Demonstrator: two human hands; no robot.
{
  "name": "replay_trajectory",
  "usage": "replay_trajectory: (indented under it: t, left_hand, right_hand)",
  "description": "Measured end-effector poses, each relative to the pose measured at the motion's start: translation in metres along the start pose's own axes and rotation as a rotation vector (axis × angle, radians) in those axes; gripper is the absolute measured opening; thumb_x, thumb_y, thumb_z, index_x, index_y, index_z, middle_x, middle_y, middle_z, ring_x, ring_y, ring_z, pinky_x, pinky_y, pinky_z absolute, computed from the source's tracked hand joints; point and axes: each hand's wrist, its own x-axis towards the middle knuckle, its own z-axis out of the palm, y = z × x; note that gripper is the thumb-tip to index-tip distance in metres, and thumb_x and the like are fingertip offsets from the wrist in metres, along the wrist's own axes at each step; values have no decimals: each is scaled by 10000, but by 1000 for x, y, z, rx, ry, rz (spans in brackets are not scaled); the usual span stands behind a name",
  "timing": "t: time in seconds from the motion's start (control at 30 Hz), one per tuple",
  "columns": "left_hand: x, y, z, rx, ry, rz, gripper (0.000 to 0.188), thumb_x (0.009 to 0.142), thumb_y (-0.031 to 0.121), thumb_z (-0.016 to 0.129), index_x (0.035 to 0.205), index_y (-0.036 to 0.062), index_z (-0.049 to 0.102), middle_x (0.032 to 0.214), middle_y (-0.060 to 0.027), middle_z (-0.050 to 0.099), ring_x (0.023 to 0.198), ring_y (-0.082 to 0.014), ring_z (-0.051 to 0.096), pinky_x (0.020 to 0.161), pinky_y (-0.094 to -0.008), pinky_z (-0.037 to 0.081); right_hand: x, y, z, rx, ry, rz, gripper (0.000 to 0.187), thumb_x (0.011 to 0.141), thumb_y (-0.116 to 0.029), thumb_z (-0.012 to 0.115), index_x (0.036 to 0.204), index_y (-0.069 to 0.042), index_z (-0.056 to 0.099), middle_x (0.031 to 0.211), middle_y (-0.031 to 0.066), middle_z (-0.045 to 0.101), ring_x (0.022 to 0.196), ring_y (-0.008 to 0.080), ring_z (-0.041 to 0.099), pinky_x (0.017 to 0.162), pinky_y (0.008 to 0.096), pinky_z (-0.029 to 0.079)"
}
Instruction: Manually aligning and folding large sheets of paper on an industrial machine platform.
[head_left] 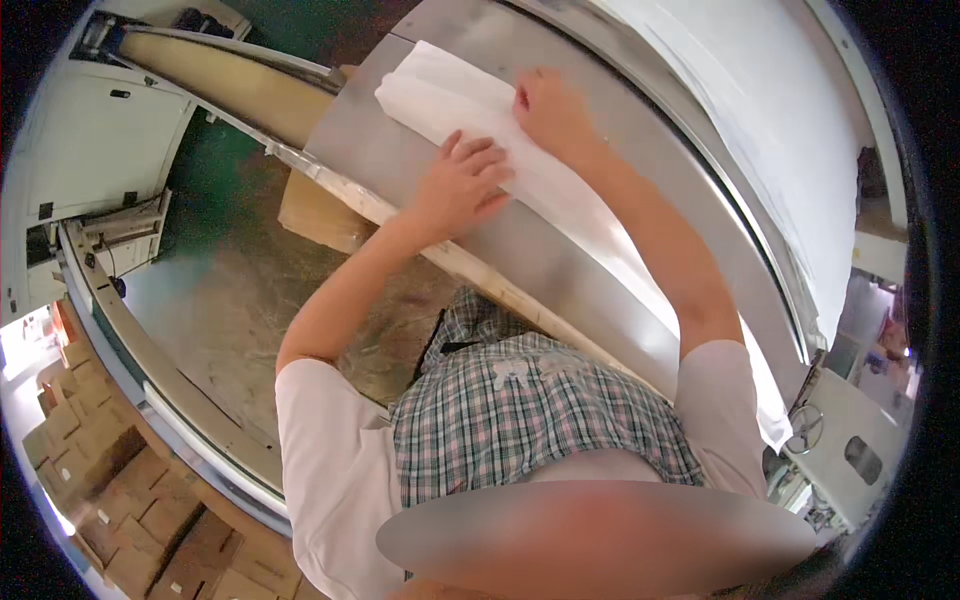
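Note:
A long, folded white sheet (445,90) lies across a smooth grey metal table (520,240), running from the far left toward my right side. Whether it is cloth or film, I cannot tell. At its near edge is my left hand (465,188), fingers apart and slightly bent, the tips at the sheet. My right hand (553,112) is over the far edge, farther along, with its fingers curled in. Slight blur hides what, if anything, those fingers pinch. Both forearms reach over the table.
Beyond the table's far rim spreads a large white sheet (740,120). A pale rail (470,268) borders the near side. Left of it are a yellowish roller-like part (230,85) and a cardboard piece (320,215). Several cardboard boxes (130,500) stand lower left; a handwheel (803,428) sits at right.

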Motion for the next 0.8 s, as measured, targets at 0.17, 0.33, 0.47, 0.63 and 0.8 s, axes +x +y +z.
replay_trajectory:
  t: [0.17, 0.33, 0.47, 0.63, 0.8]
  left_hand:
    - [1, -15, 5, 168, 95, -86, 361, 727, 327, 608, 1042, 156, 559, 1141, -99, 501, 1129, -319, 397, 947, -591, 217]
    - [22, -66, -3, 400, -199, -289, 424, 735, 347, 584, 1111, 156, 536, 1196, -112, 462, 1163, -349, 349, 941, -588, 224]
    - [26, -129, -21, 437, 56, -237, 359, 745, 270, 566, 1055, 91, 552, 1124, -141, 501, 1062, -335, 440, 881, -519, 327]
    - [35, -153, -65, 190, 353, -404, 222, 790, 181, 540, 954, 36, 574, 1007, -165, 552, 916, -323, 534, 795, -365, 437]
    - [111, -53, -21, 23, 32, -65, 201, 814, 245, 522, 837, 56, 586, 872, -123, 590, 871, -304, 547, 729, -375, 438]
  right_hand:
    - [-18, -39, -62, 275, 48, -93, 99, 711, -104, 586, 779, -61, 529, 811, 81, 544, 742, 261, 540, 591, 356, 447]
    - [-33, -46, -29, 274, 72, -275, 134, 682, -68, 595, 795, -68, 522, 811, 68, 536, 753, 249, 533, 586, 333, 450]
    - [-33, -36, 21, 331, 34, -281, 226, 679, -33, 562, 897, -72, 518, 939, 80, 552, 872, 264, 528, 686, 351, 452]
    - [-42, -46, 25, 482, -54, -346, 310, 679, -26, 534, 986, -69, 517, 1062, 103, 538, 961, 277, 510, 828, 392, 404]
    - [-65, -34, 3, 459, -88, -378, 293, 712, -30, 515, 1003, -60, 516, 1055, 114, 537, 973, 292, 503, 865, 398, 388]
